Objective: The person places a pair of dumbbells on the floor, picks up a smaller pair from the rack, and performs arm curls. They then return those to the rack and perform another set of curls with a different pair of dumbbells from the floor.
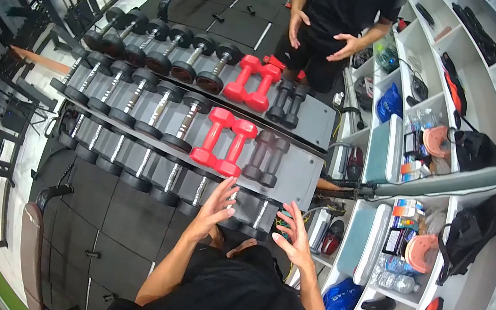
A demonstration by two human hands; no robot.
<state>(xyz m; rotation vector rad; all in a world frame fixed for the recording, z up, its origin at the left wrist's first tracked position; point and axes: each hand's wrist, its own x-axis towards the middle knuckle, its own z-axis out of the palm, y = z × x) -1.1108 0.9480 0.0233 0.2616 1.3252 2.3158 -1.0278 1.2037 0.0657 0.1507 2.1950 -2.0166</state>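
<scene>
My left hand [296, 233] and my right hand [214, 210] are raised in front of my body, palms turned toward each other, fingers apart and nothing in either. Just beyond them lies the near row of the dumbbell rack [302, 183]. Nearest my right hand are two red dumbbells [236, 148] beside two small dark dumbbells [275, 161]. Chrome-handled dumbbells [187, 121] fill the row to the left. More dumbbells hang lower, partly hidden behind my hands.
A mirror behind the rack reflects the dumbbells and my body. White shelves [371, 239] with bottles, a blue bag [341, 303] and a black bag [475, 236] stand at the right. A padded bench [34, 257] is at the lower left.
</scene>
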